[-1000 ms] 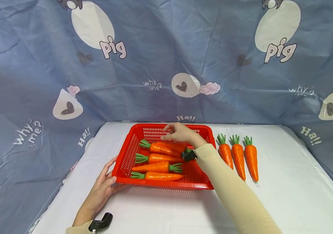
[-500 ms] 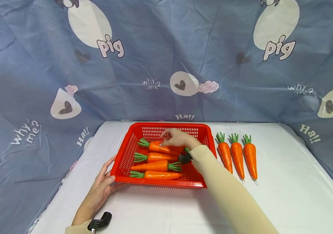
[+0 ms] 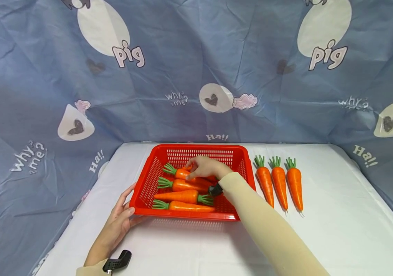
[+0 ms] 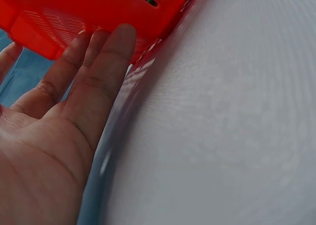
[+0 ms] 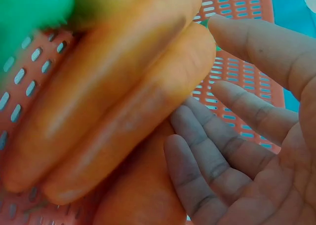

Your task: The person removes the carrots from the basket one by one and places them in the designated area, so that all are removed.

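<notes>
In the head view my right hand (image 3: 206, 167) reaches down into the red basket (image 3: 196, 217), its fingers spread about the upper end of a carrot (image 3: 180, 174) near the back. The right wrist view has the thumb and fingers of this hand (image 5: 247, 151) apart, fingertips right at the side of a carrot (image 5: 138, 116). My left hand (image 3: 116, 224) rests against the basket's front left corner, thumb at the rim. Seen from the left wrist, its fingers are fairly straight along the outer red wall (image 4: 148, 27). Several carrots lie crosswise in the basket, including one at the front (image 3: 189, 206).
Three more carrots (image 3: 278, 186) lie side by side on the white tablecloth (image 3: 334, 214), right of the basket, green tops away from me. A blue printed curtain (image 3: 162, 69) hangs behind the table and along its sides.
My right hand has come down from above the back of the basket onto the rear carrot, moving slightly left. The left hand keeps its place at the corner.
</notes>
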A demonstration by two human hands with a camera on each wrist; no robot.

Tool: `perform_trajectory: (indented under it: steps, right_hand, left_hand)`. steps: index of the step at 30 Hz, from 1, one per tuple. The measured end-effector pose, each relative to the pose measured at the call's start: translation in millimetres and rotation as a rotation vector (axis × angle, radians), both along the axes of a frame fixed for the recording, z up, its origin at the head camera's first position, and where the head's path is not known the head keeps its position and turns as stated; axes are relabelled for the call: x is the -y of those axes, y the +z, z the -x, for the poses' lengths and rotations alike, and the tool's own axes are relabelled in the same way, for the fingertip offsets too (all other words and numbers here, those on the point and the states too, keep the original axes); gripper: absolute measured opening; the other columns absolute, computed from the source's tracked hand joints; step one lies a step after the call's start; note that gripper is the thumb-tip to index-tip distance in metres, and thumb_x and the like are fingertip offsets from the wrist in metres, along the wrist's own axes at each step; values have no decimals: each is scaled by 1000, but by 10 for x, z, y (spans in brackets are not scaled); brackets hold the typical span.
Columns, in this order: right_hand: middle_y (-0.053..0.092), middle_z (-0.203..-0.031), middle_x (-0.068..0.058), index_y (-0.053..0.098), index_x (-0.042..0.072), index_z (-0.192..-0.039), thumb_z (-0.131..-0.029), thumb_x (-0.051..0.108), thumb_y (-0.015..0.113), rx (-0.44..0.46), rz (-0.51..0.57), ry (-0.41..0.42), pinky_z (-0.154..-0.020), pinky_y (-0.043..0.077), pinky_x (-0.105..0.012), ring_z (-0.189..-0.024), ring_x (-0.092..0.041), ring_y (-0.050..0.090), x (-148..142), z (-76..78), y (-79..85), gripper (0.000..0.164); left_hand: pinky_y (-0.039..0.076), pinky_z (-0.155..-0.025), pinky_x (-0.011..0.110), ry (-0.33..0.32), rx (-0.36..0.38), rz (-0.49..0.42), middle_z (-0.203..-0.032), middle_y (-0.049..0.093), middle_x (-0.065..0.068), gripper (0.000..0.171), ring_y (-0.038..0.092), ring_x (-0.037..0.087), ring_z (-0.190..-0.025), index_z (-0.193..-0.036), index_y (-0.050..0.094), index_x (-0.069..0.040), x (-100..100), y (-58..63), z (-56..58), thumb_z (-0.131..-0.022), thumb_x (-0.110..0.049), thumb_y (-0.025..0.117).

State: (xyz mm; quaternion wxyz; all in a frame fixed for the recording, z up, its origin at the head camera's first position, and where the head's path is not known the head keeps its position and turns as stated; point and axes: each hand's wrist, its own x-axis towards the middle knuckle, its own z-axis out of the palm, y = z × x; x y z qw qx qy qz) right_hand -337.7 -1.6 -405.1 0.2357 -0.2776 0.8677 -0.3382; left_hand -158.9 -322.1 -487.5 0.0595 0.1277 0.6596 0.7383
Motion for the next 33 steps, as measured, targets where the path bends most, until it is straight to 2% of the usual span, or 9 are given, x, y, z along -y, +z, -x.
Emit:
perform_trajectory:
  steps: [3,8,12,18,22,33]
  right_hand:
    - [75,-131,-12,68,8,-139,-95,26,82,-24,-39,6,-108,54,-35,-123,-24,69,22,12,-16,49]
    - [73,-137,-11,68,10,-142,-95,27,82,-20,-64,7,-111,53,-38,-128,-25,68,37,3,-14,51]
    - [70,-140,-11,67,13,-143,-96,25,81,-8,-82,13,-112,52,-40,-129,-26,66,24,-7,-21,51]
    - [70,-133,-13,68,13,-141,-97,16,80,-26,-126,10,-106,53,-39,-121,-25,65,9,-11,-53,45]
    - [69,-136,-14,67,12,-141,-97,11,78,-28,-138,17,-106,54,-39,-124,-26,66,12,-7,-74,46]
    - [71,-131,-12,68,11,-140,-97,14,79,-66,-161,0,-103,53,-35,-113,-20,65,36,7,-99,45]
  left_hand:
    - [60,-104,35,-26,-11,-24,-155,54,-8,68,66,12,-134,-173,14,-25,13,0,1,-112,-9,39]
    - [60,-104,35,-42,-24,-41,-156,54,-8,68,66,13,-134,-173,13,-25,12,3,-3,-112,-7,38]
    - [61,-103,35,-36,-25,-36,-156,54,-8,68,66,13,-134,-173,14,-25,8,8,0,-112,-8,38]
    - [60,-104,35,-25,-14,-31,-156,54,-9,69,66,13,-134,-173,13,-26,8,2,-11,-112,-9,39]
    - [60,-104,35,-27,-11,-31,-156,54,-9,69,66,13,-134,-173,13,-26,9,-13,-15,-112,-8,39]
    - [61,-103,35,-2,-2,-15,-155,54,-11,69,66,12,-133,-173,14,-27,-4,2,-14,-111,-10,40]
